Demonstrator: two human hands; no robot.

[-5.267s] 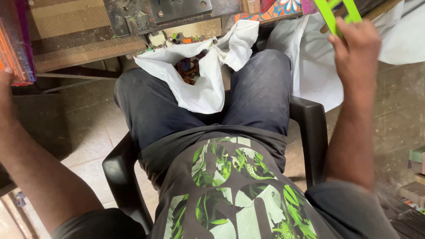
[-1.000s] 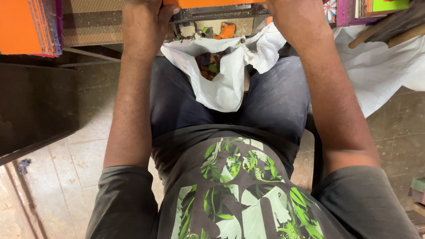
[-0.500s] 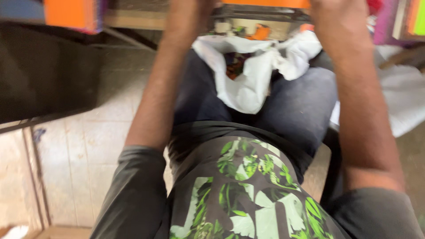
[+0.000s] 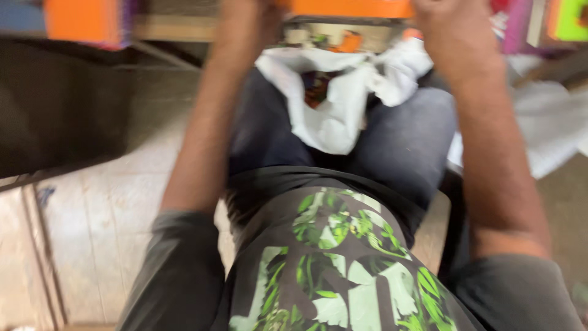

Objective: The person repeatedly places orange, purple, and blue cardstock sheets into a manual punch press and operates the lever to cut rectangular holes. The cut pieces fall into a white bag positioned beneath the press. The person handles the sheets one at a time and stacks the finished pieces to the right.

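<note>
Nearest to the camera is the dark shirt with a green leaf print (image 4: 343, 270), then the lap in dark trousers, where one white plastic bag (image 4: 334, 116) lies open between the thighs with coloured scraps inside. Farther up, both forearms reach to the top edge. The left hand (image 4: 248, 15) and the right hand (image 4: 447, 27) are at the two ends of one orange flat piece (image 4: 352, 7). The fingers are cut off by the frame and blurred, so I cannot tell how tightly they close on it. To do this well, I think both hands should keep the piece level. Beyond lie one orange block (image 4: 79, 21) and one green block (image 4: 569, 18).
</note>
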